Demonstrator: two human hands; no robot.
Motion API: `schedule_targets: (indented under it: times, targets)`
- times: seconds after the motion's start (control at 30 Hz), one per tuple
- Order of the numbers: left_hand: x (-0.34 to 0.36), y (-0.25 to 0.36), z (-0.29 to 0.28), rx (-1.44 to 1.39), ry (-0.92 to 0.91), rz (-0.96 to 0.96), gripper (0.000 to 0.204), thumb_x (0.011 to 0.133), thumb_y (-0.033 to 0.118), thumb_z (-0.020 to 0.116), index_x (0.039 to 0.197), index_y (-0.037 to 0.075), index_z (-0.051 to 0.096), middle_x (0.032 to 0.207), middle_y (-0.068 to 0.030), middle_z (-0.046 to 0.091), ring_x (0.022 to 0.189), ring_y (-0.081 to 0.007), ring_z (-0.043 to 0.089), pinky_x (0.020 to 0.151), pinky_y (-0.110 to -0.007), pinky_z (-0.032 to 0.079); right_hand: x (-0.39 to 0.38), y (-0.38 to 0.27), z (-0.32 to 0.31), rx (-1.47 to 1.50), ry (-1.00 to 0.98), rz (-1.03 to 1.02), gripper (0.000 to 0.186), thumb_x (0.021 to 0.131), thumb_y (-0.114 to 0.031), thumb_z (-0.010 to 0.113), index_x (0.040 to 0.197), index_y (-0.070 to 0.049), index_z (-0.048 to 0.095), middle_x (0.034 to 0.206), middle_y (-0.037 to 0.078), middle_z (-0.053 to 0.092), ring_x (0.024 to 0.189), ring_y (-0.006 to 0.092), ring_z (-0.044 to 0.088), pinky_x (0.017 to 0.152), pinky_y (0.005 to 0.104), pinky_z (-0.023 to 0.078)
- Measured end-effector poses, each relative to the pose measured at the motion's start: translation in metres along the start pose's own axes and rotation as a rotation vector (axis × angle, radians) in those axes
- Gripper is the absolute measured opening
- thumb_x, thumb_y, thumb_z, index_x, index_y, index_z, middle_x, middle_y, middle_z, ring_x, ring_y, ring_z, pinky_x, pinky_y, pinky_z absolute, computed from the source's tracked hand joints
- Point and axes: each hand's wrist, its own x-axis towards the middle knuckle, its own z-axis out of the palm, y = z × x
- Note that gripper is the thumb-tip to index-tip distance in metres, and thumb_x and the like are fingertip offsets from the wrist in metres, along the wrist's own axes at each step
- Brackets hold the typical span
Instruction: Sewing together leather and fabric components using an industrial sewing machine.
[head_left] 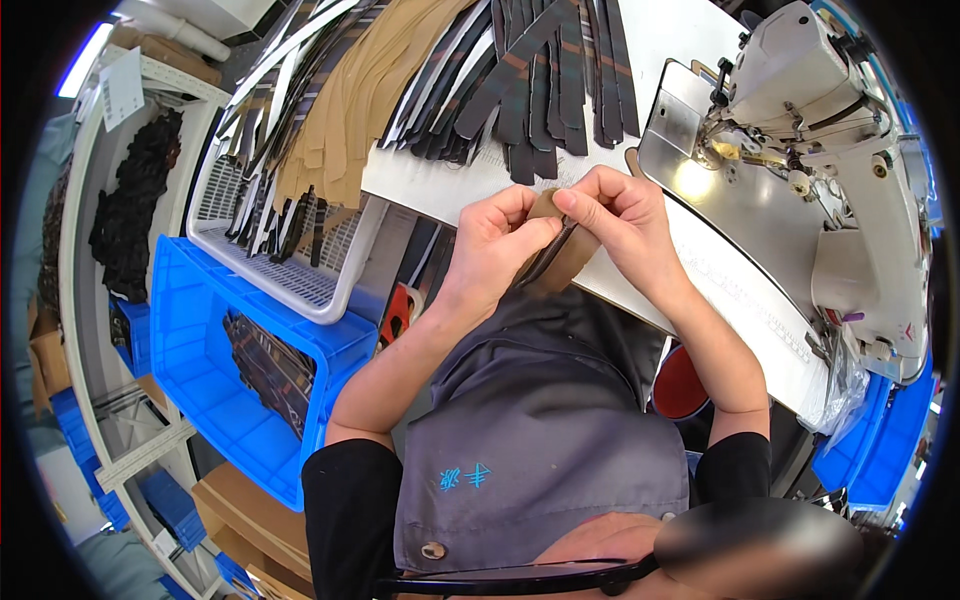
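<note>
Between my hands is a tan fabric strip (pixel 571 262) with a dark edge, held up over the near edge of the white table (pixel 735 275). My left hand (pixel 492 238) pinches it between thumb and fingers. Close beside it, my right hand (pixel 628 215) grips the top end of the same strip, thumb pressed against the fingers. The lower part of the strip hangs toward my grey apron (pixel 545 420). Just beyond my hands lie dark fabric strips (pixel 540 95), some with plaid stripes. Farther left a bundle of tan strips (pixel 355 95) hangs over the table edge.
An industrial sewing machine (pixel 800 75) stands on the right with its metal plate (pixel 770 215). To the left are a white plastic basket (pixel 335 297) under strip ends and a blue crate (pixel 190 335) holding plaid pieces. Shelving (pixel 85 300) lines the far left; cardboard (pixel 250 515) sits below.
</note>
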Motion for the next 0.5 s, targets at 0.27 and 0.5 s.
schedule_targets:
  times: [0.27, 0.5]
  targets:
    - [-0.0024, -0.0047, -0.005, -0.038, -0.008, 0.007, 0.015, 0.087, 0.004, 0.056, 0.098, -0.002, 0.065, 0.088, -0.0032, 0.067, 0.078, -0.006, 0.059, 0.072, -0.022, 0.046, 0.0026, 0.0059, -0.0039, 0.073, -0.011, 0.069, 0.021, 0.091, -0.02, 0.065, 0.078, -0.004, 0.064, 0.068, -0.006, 0.057, 0.062, 0.0, 0.043, 0.055, 0.0189, 0.033]
    - [-0.0017, 0.0003, -0.0019, -0.021, 0.015, -0.021, 0.015, 0.086, 0.003, 0.058, 0.098, -0.002, 0.065, 0.088, -0.0033, 0.067, 0.077, -0.0058, 0.06, 0.071, -0.021, 0.046, 0.0037, 0.0054, -0.0047, 0.11, -0.04, 0.093, 0.02, 0.092, -0.019, 0.064, 0.079, -0.005, 0.064, 0.071, -0.005, 0.061, 0.064, 0.0003, 0.046, 0.059, 0.0194, 0.036]
